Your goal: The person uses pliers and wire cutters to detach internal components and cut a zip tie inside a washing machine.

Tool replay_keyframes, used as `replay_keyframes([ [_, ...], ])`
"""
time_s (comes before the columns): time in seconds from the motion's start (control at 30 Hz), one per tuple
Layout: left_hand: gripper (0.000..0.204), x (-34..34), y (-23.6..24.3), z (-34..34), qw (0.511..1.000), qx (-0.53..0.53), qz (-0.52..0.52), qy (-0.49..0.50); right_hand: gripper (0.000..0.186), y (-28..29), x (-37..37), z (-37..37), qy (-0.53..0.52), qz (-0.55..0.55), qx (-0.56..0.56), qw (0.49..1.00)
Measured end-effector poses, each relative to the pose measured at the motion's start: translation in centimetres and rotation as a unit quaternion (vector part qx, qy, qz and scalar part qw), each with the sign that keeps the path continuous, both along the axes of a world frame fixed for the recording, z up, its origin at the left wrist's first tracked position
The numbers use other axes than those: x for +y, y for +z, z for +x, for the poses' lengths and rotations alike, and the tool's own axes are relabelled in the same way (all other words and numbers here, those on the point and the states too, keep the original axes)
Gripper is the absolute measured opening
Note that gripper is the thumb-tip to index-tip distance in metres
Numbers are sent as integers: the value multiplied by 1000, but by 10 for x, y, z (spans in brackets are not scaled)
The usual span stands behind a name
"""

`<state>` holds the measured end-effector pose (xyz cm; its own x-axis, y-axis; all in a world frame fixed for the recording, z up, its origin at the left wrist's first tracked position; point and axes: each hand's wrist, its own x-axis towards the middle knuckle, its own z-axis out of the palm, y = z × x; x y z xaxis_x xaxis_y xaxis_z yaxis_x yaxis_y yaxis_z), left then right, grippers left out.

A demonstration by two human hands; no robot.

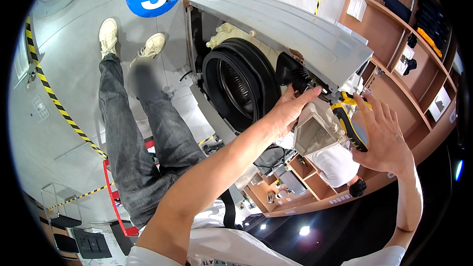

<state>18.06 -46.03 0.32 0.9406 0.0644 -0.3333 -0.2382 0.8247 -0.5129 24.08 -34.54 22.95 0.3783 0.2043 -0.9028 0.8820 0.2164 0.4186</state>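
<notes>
A front-loading washing machine [281,12] is opened up in front of me, with its black rubber door gasket [209,86] and the drum inside bare. My left hand [291,109] is closed round the end of a black ribbed rubber hose [293,73] beside the gasket, thumb pointing toward the fitting. My right hand [382,128] spans the spread handles of yellow-and-black pliers [349,127], thumb at the end of one handle and fingertips at the other. The pliers' jaws point toward the hose end; their grip is hard to make out. A translucent plastic housing [318,130] sits below both hands.
Wooden shelves [389,34] with folded clothes stand at the right. A person in a white shirt [337,165] is beyond the machine. A red metal frame [116,199] is by my legs. Yellow-black tape [61,103] and a round blue sign [153,7] mark the floor.
</notes>
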Motion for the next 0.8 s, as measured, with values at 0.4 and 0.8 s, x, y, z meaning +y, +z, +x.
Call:
replay_keyframes([
  [0.4, 69, -3, -2, 0, 1000, -9, -7, 20, 92, -8, 5, -11, 49, 32, 34, 998],
  [0.8, 62, -2, -6, 1, 1000, -8, 6, 24, 86, -13, 8, -6, -4, 60, 65, 996],
])
